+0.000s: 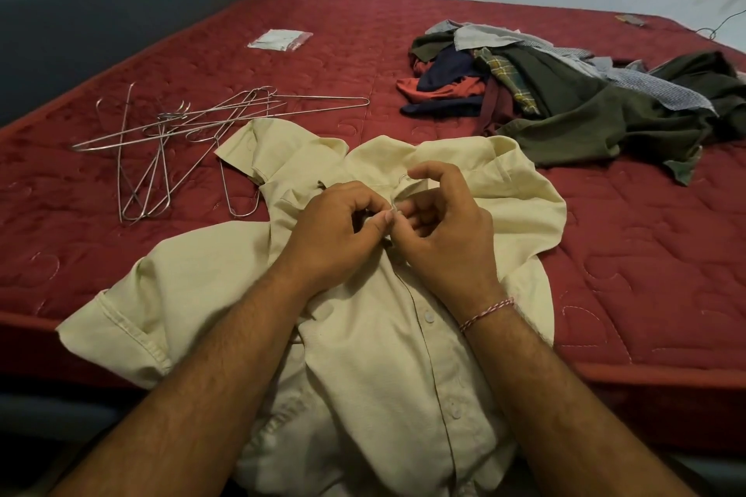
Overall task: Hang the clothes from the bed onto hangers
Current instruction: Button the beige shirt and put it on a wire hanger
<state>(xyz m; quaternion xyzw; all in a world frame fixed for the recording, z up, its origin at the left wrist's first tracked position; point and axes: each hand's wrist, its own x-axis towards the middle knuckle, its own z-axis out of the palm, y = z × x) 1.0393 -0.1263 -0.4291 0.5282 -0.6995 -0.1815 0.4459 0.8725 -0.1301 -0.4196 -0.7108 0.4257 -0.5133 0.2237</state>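
Both hands, left hand and right hand, pinch the pale yellow cotton shirt's collar button shut, so probably next lifting it by the thin wire hanger hook just above.

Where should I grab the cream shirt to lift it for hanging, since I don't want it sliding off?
Probably at the hanger hook poking out at the collar of the cream shirt, reaching from above. The wire loop sticks up between the left hand and right hand.

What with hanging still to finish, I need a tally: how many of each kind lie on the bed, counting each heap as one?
Cream shirt: 1
Clothes pile: 1
Hanger heap: 1
Packet: 1
Total: 4
Pieces inside the two heaps overlap too much to count.
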